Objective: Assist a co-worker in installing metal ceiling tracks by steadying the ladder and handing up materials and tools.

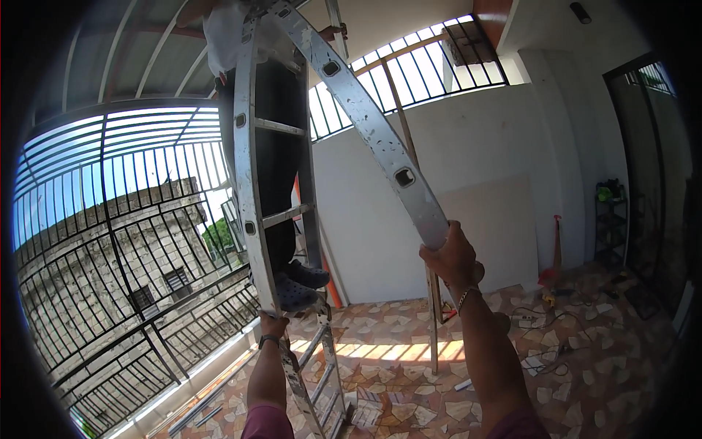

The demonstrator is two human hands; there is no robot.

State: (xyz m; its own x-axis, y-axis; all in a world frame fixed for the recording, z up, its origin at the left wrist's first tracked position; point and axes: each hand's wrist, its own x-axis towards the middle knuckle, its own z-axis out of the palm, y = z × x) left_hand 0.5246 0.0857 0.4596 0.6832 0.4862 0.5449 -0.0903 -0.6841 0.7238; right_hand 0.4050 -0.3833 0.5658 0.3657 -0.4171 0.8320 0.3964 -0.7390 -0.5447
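A paint-spotted aluminium stepladder (363, 115) spreads in front of me. My right hand (455, 256) is wrapped round the lower part of its right-hand rail. At the left, my left hand (272, 324) is closed round the other side's rail, just below the shoes of a person standing on a rung. That person wears dark trousers (276, 146), a white top and dark clogs (296, 293). Their upper body is cut off by the top of the picture, though one of their hands (335, 32) shows by the ladder's top.
A black window grille (104, 190) spans the left side. Behind the ladder is a pale wall (468, 146), with a wooden prop (433, 322) before it. Cables (545, 322) and loose bits lie on the stone-patterned floor (402, 388). A dark rack (609, 223) stands at the right.
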